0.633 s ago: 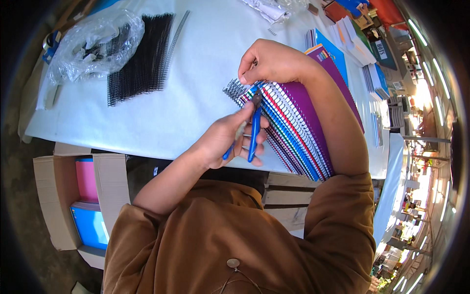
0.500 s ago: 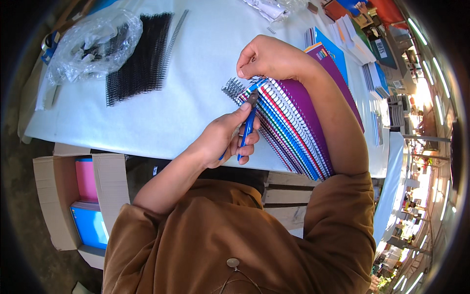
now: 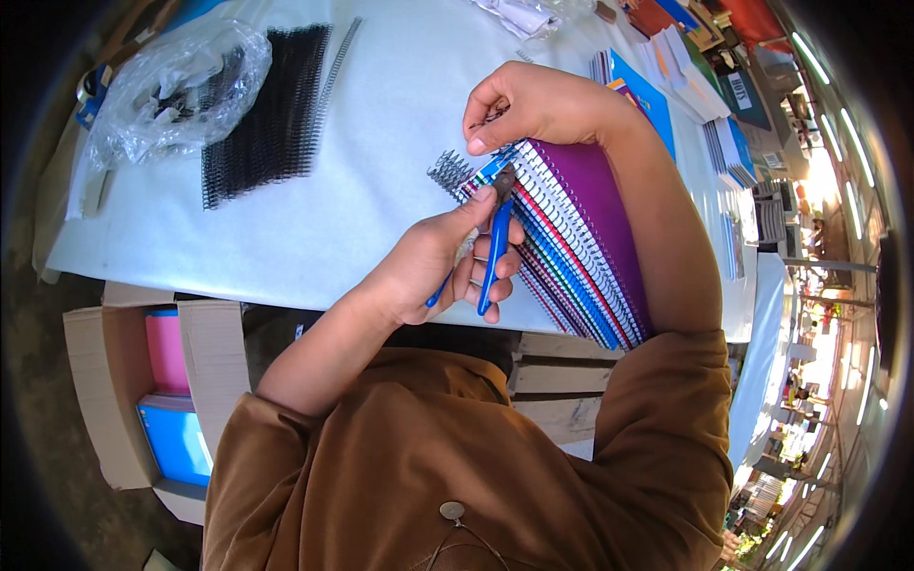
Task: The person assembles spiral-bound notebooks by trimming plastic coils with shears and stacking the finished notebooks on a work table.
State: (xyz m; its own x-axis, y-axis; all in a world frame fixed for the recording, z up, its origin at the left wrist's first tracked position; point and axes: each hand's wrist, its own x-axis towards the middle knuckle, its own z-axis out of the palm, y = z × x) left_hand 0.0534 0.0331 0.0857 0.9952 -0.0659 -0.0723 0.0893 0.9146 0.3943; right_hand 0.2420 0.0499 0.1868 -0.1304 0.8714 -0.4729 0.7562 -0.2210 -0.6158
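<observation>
My left hand [image 3: 424, 262] grips a pair of wire cutters [image 3: 495, 252] with blue handles. Their handles are spread, and the dark jaws touch or nearly touch the top corner of a stack of spiral notebooks [image 3: 571, 238]. Coil bindings line the stack's near left side, and a purple cover [image 3: 614, 209] lies uppermost. Loose spiral ends [image 3: 447, 169] stick out past the stack's left corner. Just above that corner, my right hand [image 3: 538, 103] is closed, thumb against curled fingers, with something small and dark partly showing inside. Its forearm passes over the purple cover.
Black spiral coils [image 3: 276, 105] lie on the white-covered table [image 3: 381, 181], beside a clear plastic bag [image 3: 143, 119]. Blue notebooks [image 3: 643, 95] and paper piles [image 3: 681, 76] occupy the far right. At lower left, a cardboard box [image 3: 109, 390] holds blue and pink notebooks.
The cutters have shifted slightly right, and their handles have spread wider. My right hand has moved a little, still closed near the stack's corner.
</observation>
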